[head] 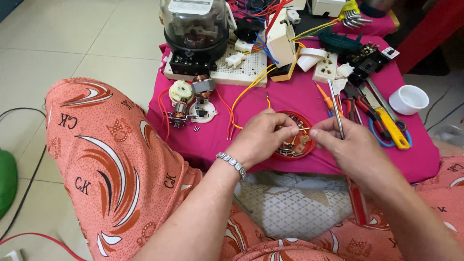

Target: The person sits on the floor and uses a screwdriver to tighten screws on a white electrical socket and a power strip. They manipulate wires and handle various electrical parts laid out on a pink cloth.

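Head view: a small metal pin [303, 129] sits pinched between the fingertips of my left hand [263, 135] and my right hand [345, 145], just above the red dish [309, 145] of small metal parts on the pink cloth [290, 96]. My right hand is also closed round a screwdriver [336, 113], its shaft pointing up. Pliers [382, 118] lie just right of it, a small motor [186, 108] well to the left, and an electric meter [195, 34] beyond.

Small brass screw [303, 129] pinched level between fingertips, above round red lid [310, 145] of metal parts
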